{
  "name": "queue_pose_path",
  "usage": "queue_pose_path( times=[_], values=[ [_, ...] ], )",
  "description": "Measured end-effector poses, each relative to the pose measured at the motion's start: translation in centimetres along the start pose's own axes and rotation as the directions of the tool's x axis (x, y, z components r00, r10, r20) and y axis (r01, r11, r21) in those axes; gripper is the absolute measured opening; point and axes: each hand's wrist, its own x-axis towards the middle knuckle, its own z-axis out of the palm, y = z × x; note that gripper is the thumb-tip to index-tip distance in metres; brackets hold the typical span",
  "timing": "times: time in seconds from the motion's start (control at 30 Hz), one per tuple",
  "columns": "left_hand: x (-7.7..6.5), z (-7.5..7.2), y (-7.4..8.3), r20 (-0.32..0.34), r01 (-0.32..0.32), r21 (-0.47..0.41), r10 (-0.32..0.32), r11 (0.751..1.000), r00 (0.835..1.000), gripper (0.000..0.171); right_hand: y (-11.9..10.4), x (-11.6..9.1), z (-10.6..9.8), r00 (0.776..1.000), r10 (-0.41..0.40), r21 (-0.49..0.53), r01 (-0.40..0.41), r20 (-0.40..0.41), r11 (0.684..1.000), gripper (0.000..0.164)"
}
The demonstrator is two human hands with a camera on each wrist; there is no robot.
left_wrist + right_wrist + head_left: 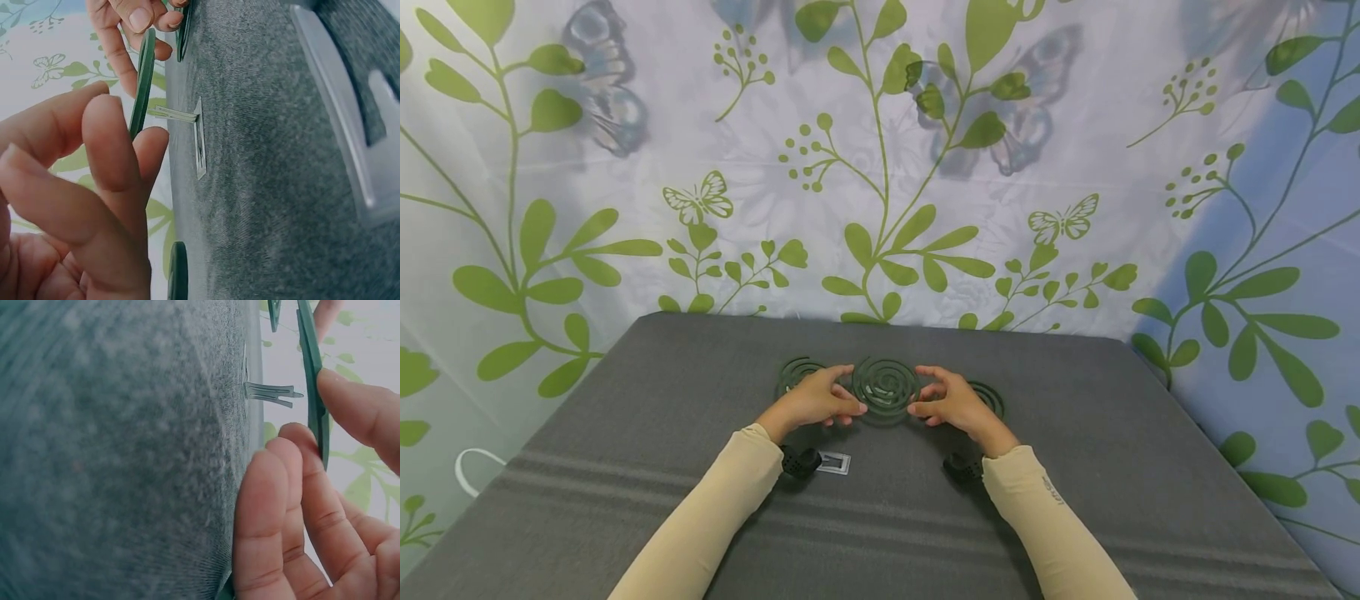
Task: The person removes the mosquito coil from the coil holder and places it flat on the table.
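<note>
A green mosquito coil (886,385) is held level between both hands at the middle of the grey surface. My left hand (820,395) pinches its left edge with thumb and fingers. The opposite edge is pinched by my right hand (953,402). Under the coil, a small metal coil stand (270,392) has its prong bent upright, and a gap shows between prong tip and coil in the right wrist view. Another green coil (790,379) lies behind my left hand, partly hidden by it. A third coil (991,398) sits behind my right hand, also partly covered.
A flat metal coil stand (835,463) lies on the grey padded surface (880,533), near my left wrist. Behind the surface hangs a curtain (925,192) printed with leaves and butterflies. A white loop (469,475) shows beyond the left edge.
</note>
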Motion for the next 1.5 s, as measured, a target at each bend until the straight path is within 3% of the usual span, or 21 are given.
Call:
queue_pose_path(
  times=[0.87,1.3,1.5],
  values=[
    [-0.5,-0.3,0.8,-0.075,-0.131,-0.066,0.126,0.989,0.989,0.078,-0.3,-0.2,-0.5,0.987,-0.161,0.148,0.156,0.022,0.977,0.09],
    [-0.9,0.5,2.1,-0.123,-0.22,-0.102,0.207,0.97,0.97,0.077,-1.1,-0.9,-2.1,0.973,-0.228,0.187,0.217,0.04,0.958,0.092],
    [-1.1,1.1,2.7,-0.151,-0.232,-0.12,0.213,0.965,0.965,0.077,-1.7,-1.5,-2.9,0.972,-0.231,0.166,0.221,0.04,0.961,0.092]
  ],
)
